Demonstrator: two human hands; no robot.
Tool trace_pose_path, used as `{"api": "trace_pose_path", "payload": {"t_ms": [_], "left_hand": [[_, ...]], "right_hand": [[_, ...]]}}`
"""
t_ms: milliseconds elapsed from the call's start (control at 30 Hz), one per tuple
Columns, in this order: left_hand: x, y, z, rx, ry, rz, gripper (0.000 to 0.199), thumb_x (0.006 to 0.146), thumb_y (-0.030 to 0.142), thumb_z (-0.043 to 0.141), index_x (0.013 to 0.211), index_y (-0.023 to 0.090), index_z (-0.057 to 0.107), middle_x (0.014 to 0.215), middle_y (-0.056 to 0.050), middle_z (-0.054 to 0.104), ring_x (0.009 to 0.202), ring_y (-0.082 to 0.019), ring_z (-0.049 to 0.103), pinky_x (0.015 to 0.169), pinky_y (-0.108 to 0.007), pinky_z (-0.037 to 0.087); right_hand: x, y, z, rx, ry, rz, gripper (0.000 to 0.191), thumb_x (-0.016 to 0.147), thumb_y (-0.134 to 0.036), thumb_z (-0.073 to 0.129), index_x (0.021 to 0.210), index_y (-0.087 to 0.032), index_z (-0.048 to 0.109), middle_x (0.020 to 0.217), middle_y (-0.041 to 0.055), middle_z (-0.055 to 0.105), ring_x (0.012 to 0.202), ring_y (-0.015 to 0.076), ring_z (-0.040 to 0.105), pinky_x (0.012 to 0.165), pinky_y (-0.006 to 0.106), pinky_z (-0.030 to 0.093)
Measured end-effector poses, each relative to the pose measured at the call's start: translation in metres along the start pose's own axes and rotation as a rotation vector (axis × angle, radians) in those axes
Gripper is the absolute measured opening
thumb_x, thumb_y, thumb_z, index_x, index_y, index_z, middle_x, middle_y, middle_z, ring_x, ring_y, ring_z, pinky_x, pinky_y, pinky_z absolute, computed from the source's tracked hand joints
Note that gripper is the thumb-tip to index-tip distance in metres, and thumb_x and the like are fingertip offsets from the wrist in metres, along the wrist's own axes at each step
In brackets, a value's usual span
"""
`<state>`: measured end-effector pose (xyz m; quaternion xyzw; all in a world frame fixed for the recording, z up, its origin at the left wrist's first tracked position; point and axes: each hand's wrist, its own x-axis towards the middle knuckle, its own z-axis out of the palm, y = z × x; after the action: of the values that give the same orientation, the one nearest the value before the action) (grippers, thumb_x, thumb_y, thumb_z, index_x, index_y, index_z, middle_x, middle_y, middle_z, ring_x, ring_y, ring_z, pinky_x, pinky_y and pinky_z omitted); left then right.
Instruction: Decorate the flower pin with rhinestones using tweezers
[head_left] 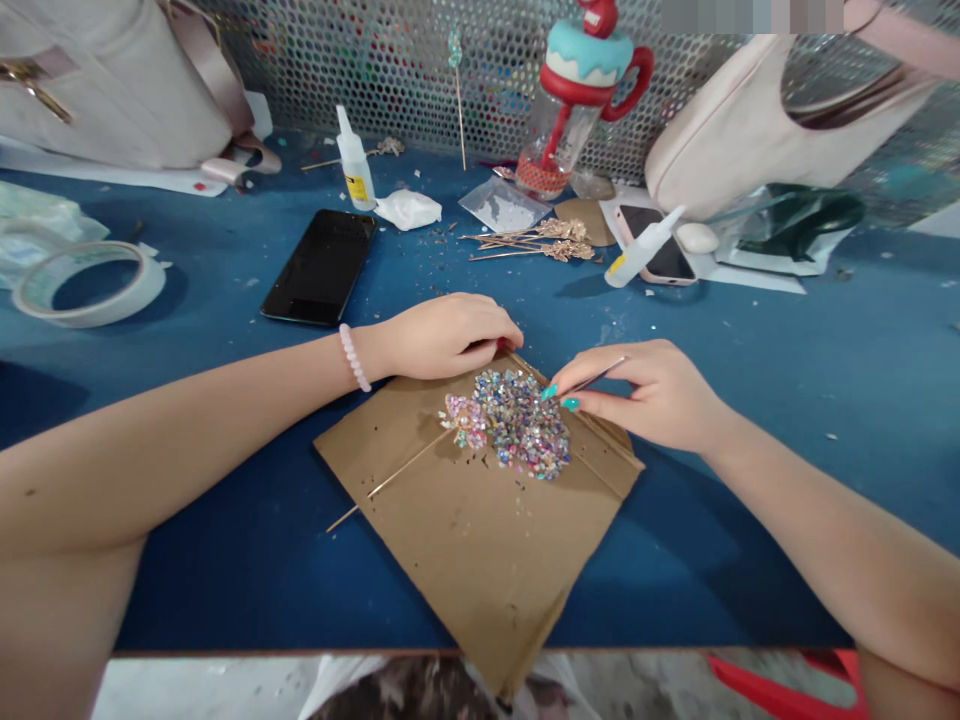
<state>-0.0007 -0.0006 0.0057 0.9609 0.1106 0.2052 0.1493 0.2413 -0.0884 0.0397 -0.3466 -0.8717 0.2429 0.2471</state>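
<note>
A brown cardboard piece (480, 550) lies on the blue table, reaching over its front edge. On it is a pile of small multicoloured rhinestones (525, 425). Touching the pile's left side is a pink jewelled flower (465, 420) on a thin gold stick (409, 467). My right hand (645, 395) pinches slim metal tweezers (600, 375) at the pile's right edge; their tips are hidden by the fingers. My left hand (454, 335) rests at the cardboard's far edge, palm down with fingers curled; what its fingertips hold, if anything, is hidden.
Behind the cardboard are a black phone (321, 267), glue bottles (355, 165) (643, 250), gold hairpins (544, 240) and a red-handled cup (562, 110). Tape (90, 285) lies at left. Pale bags (112, 85) (765, 120) stand at both back corners.
</note>
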Motion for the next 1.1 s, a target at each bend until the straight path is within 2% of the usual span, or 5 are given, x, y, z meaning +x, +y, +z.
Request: {"api": "trace_pose_path", "payload": {"t_ms": [133,333,500,900,1100], "left_hand": [[0.0,0.0,0.001,-0.005,0.007,0.008,0.027,0.09,0.011,0.042,0.104,0.016,0.065,0.1,-0.006,0.071,0.092,-0.019,0.063,0.085,-0.03,0.049],[0.0,-0.001,0.001,-0.007,0.016,0.02,0.027,0.091,0.011,0.041,0.104,0.015,0.065,0.101,-0.007,0.071,0.092,-0.019,0.062,0.085,-0.031,0.049],[-0.001,-0.002,0.002,-0.004,0.019,0.019,0.027,0.092,0.012,0.041,0.105,0.016,0.065,0.101,-0.006,0.071,0.093,-0.018,0.063,0.086,-0.03,0.048],[-0.002,-0.003,0.002,-0.015,0.022,0.027,0.027,0.092,0.013,0.041,0.105,0.015,0.064,0.101,-0.006,0.071,0.093,-0.019,0.062,0.085,-0.031,0.049],[-0.002,-0.004,0.002,-0.016,0.014,0.023,0.027,0.093,0.014,0.041,0.107,0.016,0.064,0.102,-0.006,0.07,0.093,-0.019,0.062,0.086,-0.032,0.049]], "right_hand": [[-0.002,0.005,-0.009,0.06,0.009,0.005,0.008,0.086,-0.023,0.064,0.088,-0.025,0.071,0.089,-0.0005,0.075,0.079,0.0131,0.07,0.073,0.025,0.055],[-0.003,0.011,-0.029,0.398,-0.402,-0.043,0.011,0.085,-0.018,0.066,0.093,-0.022,0.073,0.09,0.0028,0.074,0.083,0.0131,0.068,0.073,0.026,0.056],[0.0,0.01,-0.026,0.426,-0.492,-0.053,0.011,0.084,-0.016,0.068,0.092,-0.02,0.074,0.088,0.0036,0.074,0.083,0.0126,0.068,0.074,0.025,0.055],[-0.003,0.022,-0.01,0.308,-0.21,-0.062,0.013,0.083,-0.014,0.069,0.093,-0.021,0.073,0.089,0.0025,0.074,0.081,0.0129,0.069,0.073,0.023,0.054],[-0.003,0.02,-0.007,0.264,-0.178,-0.054,0.013,0.082,-0.014,0.069,0.093,-0.022,0.072,0.09,-0.0001,0.074,0.081,0.0113,0.068,0.073,0.022,0.053]]}}
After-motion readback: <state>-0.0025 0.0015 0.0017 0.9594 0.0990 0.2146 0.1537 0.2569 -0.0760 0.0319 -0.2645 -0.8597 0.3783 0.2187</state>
